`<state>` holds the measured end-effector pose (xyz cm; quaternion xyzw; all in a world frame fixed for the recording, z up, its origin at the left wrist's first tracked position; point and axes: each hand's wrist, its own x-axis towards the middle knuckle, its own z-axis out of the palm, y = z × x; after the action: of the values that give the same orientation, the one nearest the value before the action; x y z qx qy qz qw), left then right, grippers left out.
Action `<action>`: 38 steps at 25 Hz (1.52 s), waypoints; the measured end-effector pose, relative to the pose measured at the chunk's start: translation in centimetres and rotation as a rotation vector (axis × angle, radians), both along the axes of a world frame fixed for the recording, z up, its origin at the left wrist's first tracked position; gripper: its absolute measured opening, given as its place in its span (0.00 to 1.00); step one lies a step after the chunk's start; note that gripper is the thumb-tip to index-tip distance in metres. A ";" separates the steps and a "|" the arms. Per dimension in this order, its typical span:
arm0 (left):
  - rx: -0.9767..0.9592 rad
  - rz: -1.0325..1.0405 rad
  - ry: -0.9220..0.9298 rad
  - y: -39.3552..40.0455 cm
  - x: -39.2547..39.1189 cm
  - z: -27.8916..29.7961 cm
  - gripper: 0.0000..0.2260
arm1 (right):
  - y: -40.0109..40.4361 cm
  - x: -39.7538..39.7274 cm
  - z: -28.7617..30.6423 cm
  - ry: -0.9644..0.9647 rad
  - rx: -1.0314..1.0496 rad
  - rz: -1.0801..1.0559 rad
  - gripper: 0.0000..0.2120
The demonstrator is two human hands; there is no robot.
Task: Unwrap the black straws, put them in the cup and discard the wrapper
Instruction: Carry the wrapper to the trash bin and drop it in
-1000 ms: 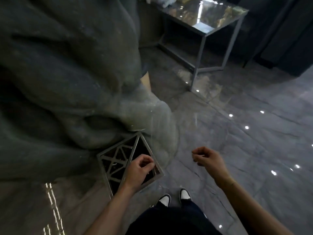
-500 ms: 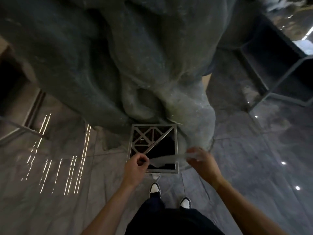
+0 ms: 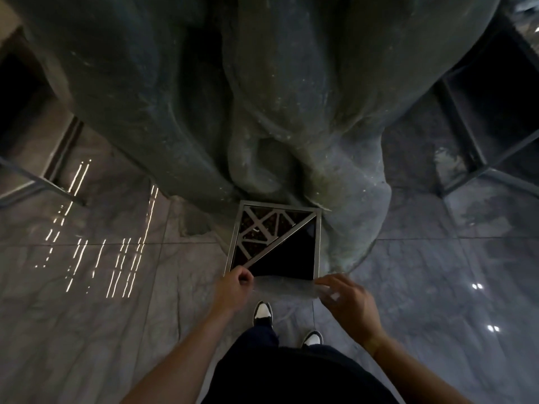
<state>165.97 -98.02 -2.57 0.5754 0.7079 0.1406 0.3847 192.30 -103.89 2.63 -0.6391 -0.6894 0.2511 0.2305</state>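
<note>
A clear plastic wrapper is stretched flat between my two hands, just above the near edge of a square metal bin. My left hand pinches its left end with closed fingers. My right hand holds its right end between thumb and fingertips. The bin has a lattice half-lid on the left and a dark triangular opening on the right. No black straws and no cup are in view.
A large grey-green sculpted mass rises right behind the bin. My feet in black-and-white shoes stand on glossy grey marble floor. A dark metal-framed table stands at the right, a metal frame at the left.
The view swung left and centred on the bin. My hands came together from apart, now both holding the wrapper, and spread it wider over the bin's near edge.
</note>
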 end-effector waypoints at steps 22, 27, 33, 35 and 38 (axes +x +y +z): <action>-0.016 -0.421 0.207 2.6 -1.2 -1.9 0.04 | 5.4 -3.0 -6.7 -0.218 -0.495 0.011 0.10; -0.052 -0.519 0.270 2.6 -1.3 -3.0 0.06 | 4.7 -2.7 -7.7 -0.334 -0.496 0.102 0.13; -0.104 -0.436 0.229 2.7 -1.5 -3.7 0.11 | 4.1 -2.3 -8.5 -0.351 -0.467 0.132 0.17; -0.121 -0.395 0.213 2.9 -1.7 -3.8 0.12 | 4.2 -2.4 -8.5 -0.333 -0.442 0.109 0.17; -0.155 -0.348 0.199 3.0 -2.1 -4.0 0.14 | 4.4 -2.4 -8.3 -0.303 -0.424 0.070 0.18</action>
<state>163.88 -94.98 -6.54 0.6685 0.6412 -0.0403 0.3747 189.88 -99.48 -5.70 -0.6794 -0.6697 0.2990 -0.0234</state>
